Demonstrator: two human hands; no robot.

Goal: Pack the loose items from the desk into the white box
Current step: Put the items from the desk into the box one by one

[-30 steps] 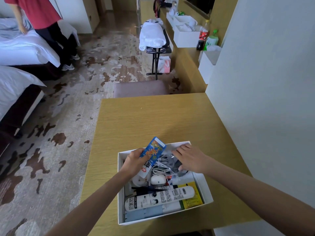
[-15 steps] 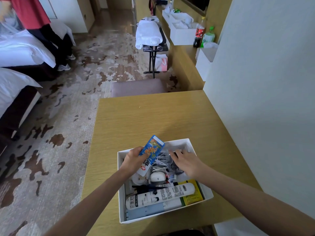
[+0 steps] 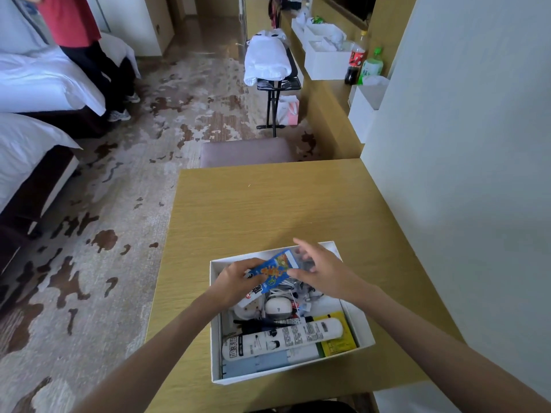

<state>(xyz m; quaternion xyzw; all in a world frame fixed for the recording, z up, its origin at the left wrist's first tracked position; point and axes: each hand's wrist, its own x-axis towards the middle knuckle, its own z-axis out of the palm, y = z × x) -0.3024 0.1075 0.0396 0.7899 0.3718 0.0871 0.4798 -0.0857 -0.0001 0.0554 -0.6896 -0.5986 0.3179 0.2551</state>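
Observation:
The white box [image 3: 215, 353] stands on the wooden desk [image 3: 268, 210] near its front edge. My left hand [image 3: 235, 281] grips a blue tube with an orange print [image 3: 272, 271], tilted low over the box's far left part. My right hand [image 3: 322, 271] hovers beside the tube's top end with fingers spread, thumb close to the tube. In the box lie a white tube with black print [image 3: 283, 338], a yellow packet [image 3: 340, 344], a white round device [image 3: 278, 308], tangled white cables [image 3: 286, 289] and a pale blue flat item [image 3: 268, 360].
A white wall [image 3: 462, 174] bounds the desk's right side. A padded stool [image 3: 246, 152] stands past the desk's far edge. Farther back are a folding rack with white cloth [image 3: 267, 62], white boxes and two bottles [image 3: 362, 65]. A person in red [image 3: 80, 40] stands by the beds.
My left hand has tipped the blue tube from nearly upright to lying low over the box. My right hand has lifted off the cables and opened beside the tube.

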